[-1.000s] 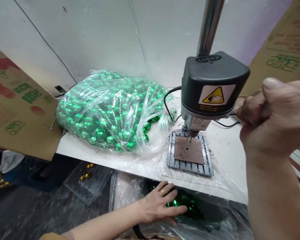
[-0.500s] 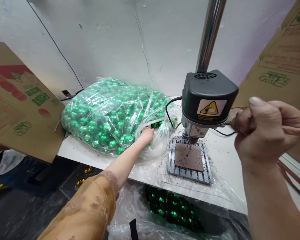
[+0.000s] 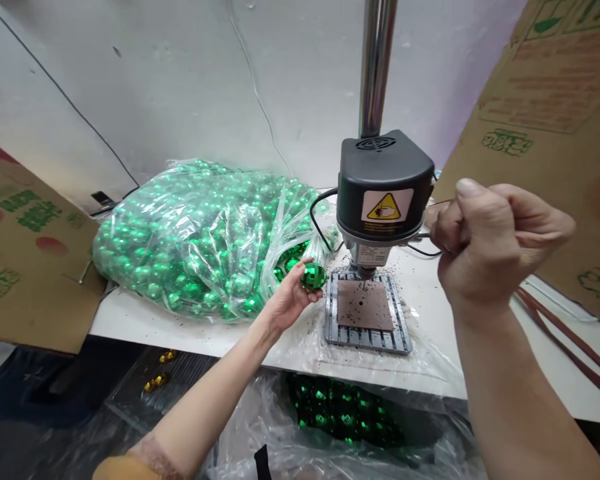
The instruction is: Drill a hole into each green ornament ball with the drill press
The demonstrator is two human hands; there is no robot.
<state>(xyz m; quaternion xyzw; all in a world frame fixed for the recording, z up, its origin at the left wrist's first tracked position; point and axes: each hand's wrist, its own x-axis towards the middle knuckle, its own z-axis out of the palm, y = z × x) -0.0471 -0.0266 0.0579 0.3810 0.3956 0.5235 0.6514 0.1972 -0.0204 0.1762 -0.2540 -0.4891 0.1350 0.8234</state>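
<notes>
Green and glossy, a faceted ball [image 3: 314,275] sits in the left hand [image 3: 293,300], held toward the fingertips, with the thumb along its upper left side and the curled fingers beneath and behind it. Most of its mirrored surface shows above the palm, on the side nearer the drill press [image 3: 385,187]. That hand is grasping this ball, just in front of the gaping mouth of a clear plastic bag [image 3: 190,240] packed with similar green balls. To the right of the ball, near but apart from it, lies the slotted metal base [image 3: 333,320], which carries a brown square plate [image 3: 375,313] with a dark hole and scattered black specks. The right hand [image 3: 490,247] is clenched at the end of a thin metal lever [image 3: 423,235] on the drill press, well apart from the ball; its fingers hide whatever part of the lever is inside the fist. Below the edge of the white table [image 3: 130,308], nearer the body than the held ball, more green balls [image 3: 347,413] lie dark among loose clear plastic [image 3: 255,417].
</notes>
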